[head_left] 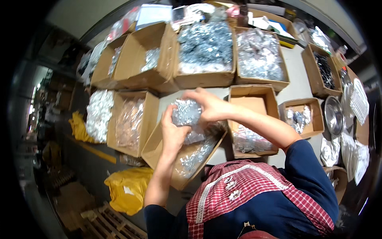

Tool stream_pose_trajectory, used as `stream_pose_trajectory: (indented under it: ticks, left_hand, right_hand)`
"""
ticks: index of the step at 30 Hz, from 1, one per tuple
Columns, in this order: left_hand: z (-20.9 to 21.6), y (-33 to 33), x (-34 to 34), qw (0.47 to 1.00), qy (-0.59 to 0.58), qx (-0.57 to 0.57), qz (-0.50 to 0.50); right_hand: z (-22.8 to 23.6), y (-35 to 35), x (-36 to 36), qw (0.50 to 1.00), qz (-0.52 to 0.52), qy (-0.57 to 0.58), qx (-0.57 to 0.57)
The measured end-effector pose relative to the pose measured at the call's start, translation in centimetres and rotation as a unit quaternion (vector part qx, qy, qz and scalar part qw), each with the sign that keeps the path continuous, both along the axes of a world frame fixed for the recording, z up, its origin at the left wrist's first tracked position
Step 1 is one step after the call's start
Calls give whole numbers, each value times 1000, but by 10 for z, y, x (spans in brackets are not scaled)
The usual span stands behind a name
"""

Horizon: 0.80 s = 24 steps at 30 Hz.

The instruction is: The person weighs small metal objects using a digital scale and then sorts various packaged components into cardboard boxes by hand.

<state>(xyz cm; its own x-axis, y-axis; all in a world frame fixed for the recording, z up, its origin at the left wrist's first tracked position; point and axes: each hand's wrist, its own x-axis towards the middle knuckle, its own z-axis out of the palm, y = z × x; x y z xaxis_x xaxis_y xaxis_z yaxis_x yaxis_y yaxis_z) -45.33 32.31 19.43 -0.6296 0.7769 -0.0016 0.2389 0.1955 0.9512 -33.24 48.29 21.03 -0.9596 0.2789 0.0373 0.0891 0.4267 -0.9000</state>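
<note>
A clear plastic bag (186,112) of small shiny metal pieces is held up between my two hands, above an open cardboard box (167,175). My left hand (174,133) grips the bag's left and lower side with thumb and fingers. From the right, my right hand (209,105) closes over its upper and right side; the hand is slightly blurred. Inside the tilted box below lie more clear bags of metal pieces (195,157). What exactly the pieces are is too small to tell.
Along the back stand boxes of bagged metal parts (205,44). An orange-filled box (129,121) and white packets (99,113) are at left. To the right are a half-filled box (252,137), a small box (302,117) and a metal bowl (333,115). A yellow sack (127,189) lies lower left.
</note>
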Motion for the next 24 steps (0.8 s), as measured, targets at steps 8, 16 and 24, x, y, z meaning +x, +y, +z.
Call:
stream_pose_trajectory:
  ticks: [8, 16, 24]
  left_hand:
    - [72, 199, 62, 929, 265, 220, -135]
    - [-93, 317, 94, 863, 339, -145, -345]
    - [-14, 206, 41, 928, 255, 87, -257]
  right_hand:
    - [85, 141, 102, 942, -183, 110, 258]
    - [-92, 253, 163, 880, -194, -303, 310]
    - [-115, 231, 181, 831, -309, -264, 380]
